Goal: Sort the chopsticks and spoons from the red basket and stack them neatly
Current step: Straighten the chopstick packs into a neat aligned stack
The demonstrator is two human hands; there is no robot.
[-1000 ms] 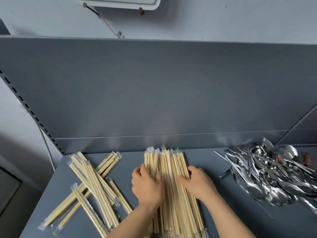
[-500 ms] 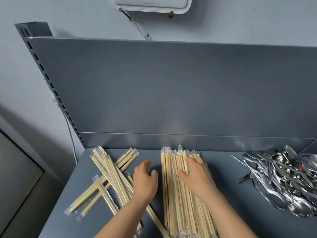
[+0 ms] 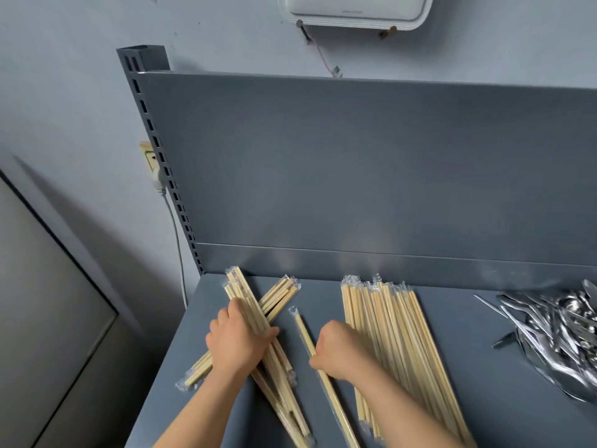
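The sorting looks well along, and the step in hand is gathering the loose chopsticks (image 3: 280,294) crossed at lower left. The left hand (image 3: 240,345) curls round that bundle; the right hand (image 3: 336,354), at lower centre, is closed on a single wrapped pair (image 3: 302,328). Next, both need aligning and laying on the neat stack (image 3: 397,328) just right. The spoons (image 3: 555,331) lie heaped at far right; the red basket is out of view.
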